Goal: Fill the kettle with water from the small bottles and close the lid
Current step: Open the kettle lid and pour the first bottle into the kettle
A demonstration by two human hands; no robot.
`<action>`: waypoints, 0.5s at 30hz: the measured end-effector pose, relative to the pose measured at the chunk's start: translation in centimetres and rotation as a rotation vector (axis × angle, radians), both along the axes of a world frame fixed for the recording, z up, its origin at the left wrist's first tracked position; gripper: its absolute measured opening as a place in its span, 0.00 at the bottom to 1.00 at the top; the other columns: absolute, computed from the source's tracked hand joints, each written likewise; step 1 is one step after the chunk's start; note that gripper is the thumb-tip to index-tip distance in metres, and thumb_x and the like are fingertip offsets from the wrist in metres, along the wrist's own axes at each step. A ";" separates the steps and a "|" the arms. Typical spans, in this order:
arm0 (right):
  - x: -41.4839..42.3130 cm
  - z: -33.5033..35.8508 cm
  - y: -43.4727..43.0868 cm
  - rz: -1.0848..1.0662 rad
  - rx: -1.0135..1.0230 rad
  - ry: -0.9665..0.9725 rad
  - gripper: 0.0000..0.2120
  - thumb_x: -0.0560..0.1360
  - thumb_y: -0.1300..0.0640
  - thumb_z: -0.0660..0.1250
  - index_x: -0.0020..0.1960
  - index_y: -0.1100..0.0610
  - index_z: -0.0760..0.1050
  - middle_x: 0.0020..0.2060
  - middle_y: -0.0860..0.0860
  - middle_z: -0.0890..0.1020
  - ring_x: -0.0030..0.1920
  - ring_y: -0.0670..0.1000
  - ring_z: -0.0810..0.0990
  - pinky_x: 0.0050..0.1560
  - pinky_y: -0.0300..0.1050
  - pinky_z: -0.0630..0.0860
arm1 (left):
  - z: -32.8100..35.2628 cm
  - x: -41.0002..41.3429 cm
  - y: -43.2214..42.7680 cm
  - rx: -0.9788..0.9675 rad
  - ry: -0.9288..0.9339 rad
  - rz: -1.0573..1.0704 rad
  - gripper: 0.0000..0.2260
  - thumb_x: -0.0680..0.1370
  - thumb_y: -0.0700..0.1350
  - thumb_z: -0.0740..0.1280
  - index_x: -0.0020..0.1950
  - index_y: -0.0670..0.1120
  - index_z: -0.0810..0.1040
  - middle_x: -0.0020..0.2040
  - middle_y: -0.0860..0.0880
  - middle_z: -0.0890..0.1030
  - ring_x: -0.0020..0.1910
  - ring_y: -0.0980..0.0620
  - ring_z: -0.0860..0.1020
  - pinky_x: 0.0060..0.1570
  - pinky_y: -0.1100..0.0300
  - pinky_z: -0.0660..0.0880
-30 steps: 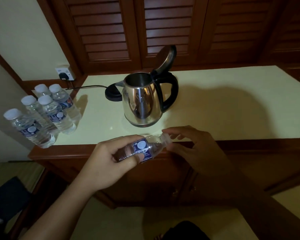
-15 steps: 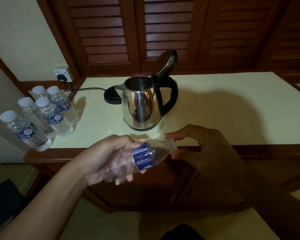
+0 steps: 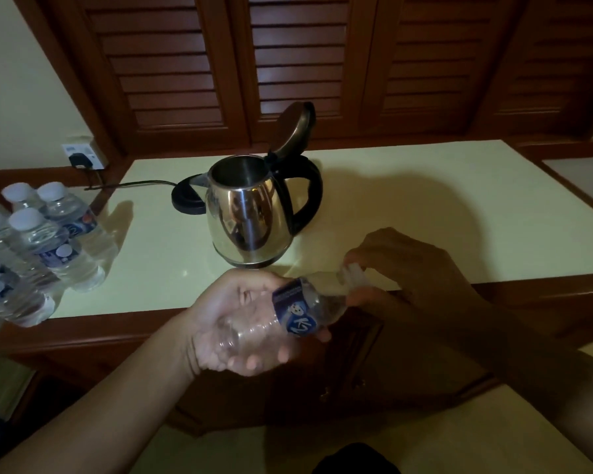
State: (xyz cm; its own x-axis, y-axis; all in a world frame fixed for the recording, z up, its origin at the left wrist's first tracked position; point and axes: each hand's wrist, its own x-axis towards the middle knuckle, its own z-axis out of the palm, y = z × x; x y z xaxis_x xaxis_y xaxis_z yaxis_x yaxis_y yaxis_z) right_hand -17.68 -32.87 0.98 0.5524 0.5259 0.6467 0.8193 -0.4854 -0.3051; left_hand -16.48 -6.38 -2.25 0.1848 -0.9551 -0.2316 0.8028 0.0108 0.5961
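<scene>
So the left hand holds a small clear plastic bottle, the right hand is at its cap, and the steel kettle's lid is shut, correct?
Not quite: the head view shows the steel kettle with its lid standing open. The rest holds: left hand holding the small clear plastic bottle, right hand at its cap.

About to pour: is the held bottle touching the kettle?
Apart. The head view shows the bottle in the left hand, with bare countertop between it and the kettle.
</scene>
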 end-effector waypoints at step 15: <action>4.5 0.7 -7.3 -0.635 0.140 0.689 0.30 0.83 0.41 0.55 0.35 0.64 0.72 0.26 0.53 0.70 0.27 0.49 0.67 0.36 0.46 0.66 | 1.8 6.0 -11.2 0.507 -1.477 0.629 0.18 0.83 0.55 0.65 0.49 0.42 0.84 0.29 0.45 0.78 0.26 0.47 0.75 0.28 0.52 0.71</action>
